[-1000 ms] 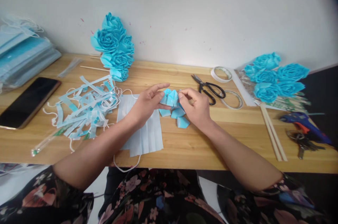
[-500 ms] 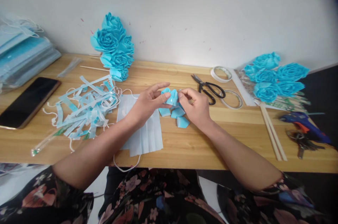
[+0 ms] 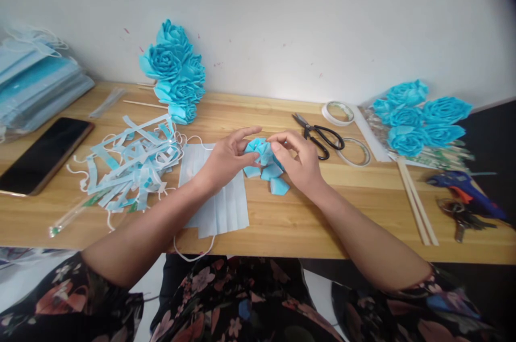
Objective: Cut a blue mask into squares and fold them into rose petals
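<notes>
My left hand (image 3: 226, 159) and my right hand (image 3: 297, 161) meet over the middle of the wooden table (image 3: 282, 218). Between their fingertips they pinch a small folded blue fabric piece (image 3: 260, 149). Under it lie a few more cut blue pieces (image 3: 274, 179). A flat pale-blue face mask (image 3: 220, 202) lies beneath my left wrist, its ear loop hanging over the table's front edge.
A heap of cut mask strips (image 3: 129, 162) and a phone (image 3: 42, 154) lie left, with stacked masks (image 3: 36, 86) behind. Blue fabric roses (image 3: 175, 70) lean on the wall; more roses (image 3: 421, 116) lie right. Scissors (image 3: 320, 135), tape rolls (image 3: 338, 112), sticks (image 3: 415, 202), glue gun (image 3: 463, 189), keys (image 3: 459, 218).
My right fingers have curled over the top of the blue piece and both hands have pressed it slightly lower and closer together. Nothing else has moved.
</notes>
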`<act>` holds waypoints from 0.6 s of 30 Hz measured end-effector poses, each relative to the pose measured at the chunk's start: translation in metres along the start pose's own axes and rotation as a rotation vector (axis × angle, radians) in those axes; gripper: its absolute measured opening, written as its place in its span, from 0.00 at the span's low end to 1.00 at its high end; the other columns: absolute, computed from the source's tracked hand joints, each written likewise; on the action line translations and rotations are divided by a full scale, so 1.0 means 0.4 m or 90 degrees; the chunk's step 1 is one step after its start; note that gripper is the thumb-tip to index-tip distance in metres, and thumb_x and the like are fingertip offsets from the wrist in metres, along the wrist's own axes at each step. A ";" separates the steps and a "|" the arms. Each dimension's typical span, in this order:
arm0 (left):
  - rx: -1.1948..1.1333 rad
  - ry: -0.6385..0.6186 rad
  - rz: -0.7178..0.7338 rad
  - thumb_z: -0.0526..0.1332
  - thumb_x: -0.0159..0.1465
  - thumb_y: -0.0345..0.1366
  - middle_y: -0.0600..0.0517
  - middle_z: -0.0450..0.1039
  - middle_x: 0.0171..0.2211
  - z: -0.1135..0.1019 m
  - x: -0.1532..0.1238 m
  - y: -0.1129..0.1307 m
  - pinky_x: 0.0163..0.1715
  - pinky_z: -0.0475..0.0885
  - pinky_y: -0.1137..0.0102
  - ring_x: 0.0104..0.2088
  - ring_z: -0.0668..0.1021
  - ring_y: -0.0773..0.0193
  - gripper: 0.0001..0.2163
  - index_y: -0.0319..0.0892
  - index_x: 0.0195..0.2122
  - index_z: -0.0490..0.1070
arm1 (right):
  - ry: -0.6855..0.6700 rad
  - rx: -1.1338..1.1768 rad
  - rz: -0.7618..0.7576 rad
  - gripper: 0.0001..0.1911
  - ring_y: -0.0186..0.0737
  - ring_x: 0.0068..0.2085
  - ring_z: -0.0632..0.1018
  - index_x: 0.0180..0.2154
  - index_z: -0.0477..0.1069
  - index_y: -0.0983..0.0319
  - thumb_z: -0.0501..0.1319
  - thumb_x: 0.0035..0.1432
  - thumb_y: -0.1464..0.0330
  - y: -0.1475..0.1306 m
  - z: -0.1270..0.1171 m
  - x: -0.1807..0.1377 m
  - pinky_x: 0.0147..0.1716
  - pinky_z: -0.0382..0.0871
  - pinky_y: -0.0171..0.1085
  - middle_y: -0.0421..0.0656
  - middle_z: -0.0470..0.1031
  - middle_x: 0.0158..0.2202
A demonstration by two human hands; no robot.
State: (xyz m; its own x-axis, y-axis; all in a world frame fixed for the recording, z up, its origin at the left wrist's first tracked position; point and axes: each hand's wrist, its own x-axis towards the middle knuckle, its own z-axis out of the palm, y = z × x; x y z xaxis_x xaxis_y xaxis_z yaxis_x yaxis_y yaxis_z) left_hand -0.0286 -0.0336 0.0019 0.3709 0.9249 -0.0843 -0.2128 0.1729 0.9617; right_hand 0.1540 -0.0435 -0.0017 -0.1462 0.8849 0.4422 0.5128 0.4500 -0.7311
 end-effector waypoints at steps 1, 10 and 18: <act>0.009 -0.006 0.004 0.68 0.55 0.28 0.54 0.78 0.32 0.000 0.000 -0.002 0.37 0.78 0.69 0.31 0.78 0.69 0.29 0.38 0.58 0.67 | -0.010 0.003 -0.005 0.08 0.39 0.39 0.77 0.37 0.74 0.58 0.59 0.63 0.63 0.002 0.001 0.002 0.40 0.72 0.39 0.42 0.79 0.37; 0.048 -0.062 0.053 0.68 0.56 0.29 0.50 0.80 0.39 -0.006 0.003 -0.022 0.37 0.77 0.70 0.35 0.80 0.66 0.28 0.41 0.59 0.67 | -0.087 0.090 0.036 0.06 0.40 0.42 0.78 0.38 0.74 0.57 0.62 0.59 0.65 0.018 0.014 0.005 0.44 0.73 0.41 0.42 0.79 0.41; 0.098 -0.051 0.058 0.67 0.59 0.34 0.51 0.79 0.33 -0.008 0.003 -0.012 0.34 0.77 0.70 0.32 0.80 0.66 0.25 0.38 0.58 0.67 | -0.025 0.165 0.135 0.07 0.36 0.33 0.76 0.35 0.74 0.59 0.62 0.57 0.63 0.022 0.005 0.007 0.34 0.70 0.37 0.40 0.78 0.33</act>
State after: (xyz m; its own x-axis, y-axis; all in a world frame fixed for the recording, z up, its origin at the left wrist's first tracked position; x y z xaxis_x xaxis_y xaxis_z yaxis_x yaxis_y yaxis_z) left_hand -0.0301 -0.0324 -0.0035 0.4281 0.9035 0.0194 -0.1105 0.0311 0.9934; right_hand 0.1565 -0.0366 -0.0080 -0.0948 0.9640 0.2484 0.3034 0.2657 -0.9151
